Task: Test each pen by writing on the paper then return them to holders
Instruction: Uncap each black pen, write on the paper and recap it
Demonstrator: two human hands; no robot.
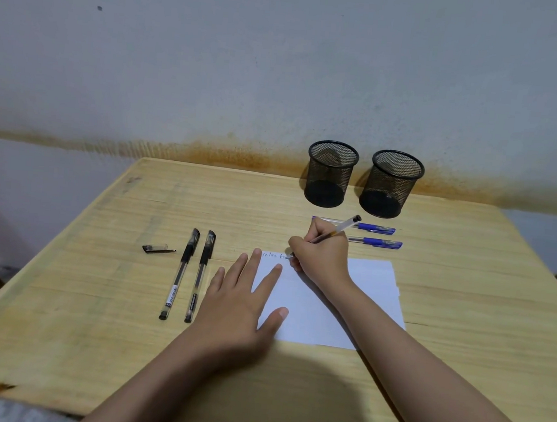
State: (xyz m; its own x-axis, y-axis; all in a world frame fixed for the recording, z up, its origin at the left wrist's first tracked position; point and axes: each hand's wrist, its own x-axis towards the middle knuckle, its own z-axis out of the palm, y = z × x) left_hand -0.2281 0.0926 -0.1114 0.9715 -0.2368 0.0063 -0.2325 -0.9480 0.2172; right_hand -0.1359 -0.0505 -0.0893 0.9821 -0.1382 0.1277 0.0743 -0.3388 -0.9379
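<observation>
Black mesh, blue caps, pale wood

At 1 o'clock two black mesh holders (331, 173) (390, 183); below them blue-capped pens (375, 228) (377, 242); at 9 o'clock black-capped clear pens (180, 274) (200, 276); white paper (346, 301) on light yellow wood-grain table (94, 295); rusty brown stain on grey wall (241, 155)

Pen (343, 229) tip behind right hand (322, 256); writing (273, 255) too small to read

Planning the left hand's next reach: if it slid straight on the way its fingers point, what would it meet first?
Probably nothing soon: the flat left hand on the white paper sheet points up-right past the writing right hand; depth is unclear.
</observation>
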